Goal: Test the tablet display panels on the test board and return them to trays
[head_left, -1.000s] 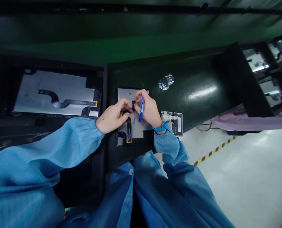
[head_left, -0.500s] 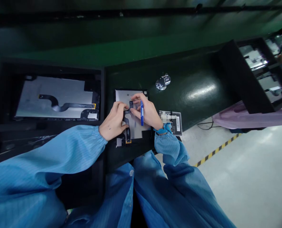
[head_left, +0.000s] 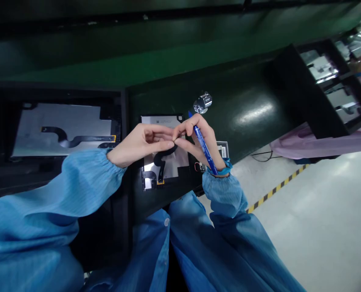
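Observation:
A small silver panel (head_left: 168,162) with a black flex cable (head_left: 161,159) lies on the dark green bench in front of me. Both hands are raised just above it. My left hand (head_left: 140,144) is closed in a pinch, fingertips meeting those of my right hand (head_left: 198,140) over the free end of the cable. My right hand is closed too and carries a blue pen (head_left: 205,150) along its back edge, tip pointing up. What the fingertips pinch is too small to name.
A larger silver panel (head_left: 65,127) with its own black flex cable lies in a black tray at the left. A shiny metal piece (head_left: 202,103) stands behind my hands. A small labelled board (head_left: 222,151) lies right of the panel. Black racks (head_left: 329,81) with more panels stand far right; floor with yellow-black tape lies below.
Both hands have lifted off the small panel and come together fingertip to fingertip. The pen has swung from upright to slanting down along my right wrist. The cable end has risen with them.

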The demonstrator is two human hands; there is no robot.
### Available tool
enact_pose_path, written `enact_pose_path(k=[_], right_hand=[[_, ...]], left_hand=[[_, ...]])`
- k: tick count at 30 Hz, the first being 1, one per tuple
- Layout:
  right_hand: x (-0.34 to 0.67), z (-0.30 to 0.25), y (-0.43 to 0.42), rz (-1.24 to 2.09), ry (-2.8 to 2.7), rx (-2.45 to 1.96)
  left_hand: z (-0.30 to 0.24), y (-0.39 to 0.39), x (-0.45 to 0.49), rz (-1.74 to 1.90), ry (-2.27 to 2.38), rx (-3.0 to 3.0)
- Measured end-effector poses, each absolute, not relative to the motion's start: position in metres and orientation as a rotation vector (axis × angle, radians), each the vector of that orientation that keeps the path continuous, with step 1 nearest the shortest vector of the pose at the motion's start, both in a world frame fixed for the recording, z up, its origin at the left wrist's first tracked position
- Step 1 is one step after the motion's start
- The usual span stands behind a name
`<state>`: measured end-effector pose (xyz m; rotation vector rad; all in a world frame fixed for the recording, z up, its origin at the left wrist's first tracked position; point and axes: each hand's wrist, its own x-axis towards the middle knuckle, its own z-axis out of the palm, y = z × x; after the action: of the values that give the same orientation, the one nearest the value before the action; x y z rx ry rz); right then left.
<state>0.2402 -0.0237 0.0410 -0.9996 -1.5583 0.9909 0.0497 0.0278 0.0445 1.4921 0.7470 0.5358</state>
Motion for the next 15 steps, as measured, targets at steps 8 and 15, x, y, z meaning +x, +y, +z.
enact_pose_path(k=[8, 15], right_hand=[[0.294, 0.022, -0.055, 0.831, -1.547, -1.241], [0.327, -0.028, -0.074, 0.470, -1.593, -1.691]], left_hand=[[0.040, 0.016, 0.078, 0.453, 0.781, 1.564], [0.013, -0.008, 0.107, 0.516, 0.793, 2.477]])
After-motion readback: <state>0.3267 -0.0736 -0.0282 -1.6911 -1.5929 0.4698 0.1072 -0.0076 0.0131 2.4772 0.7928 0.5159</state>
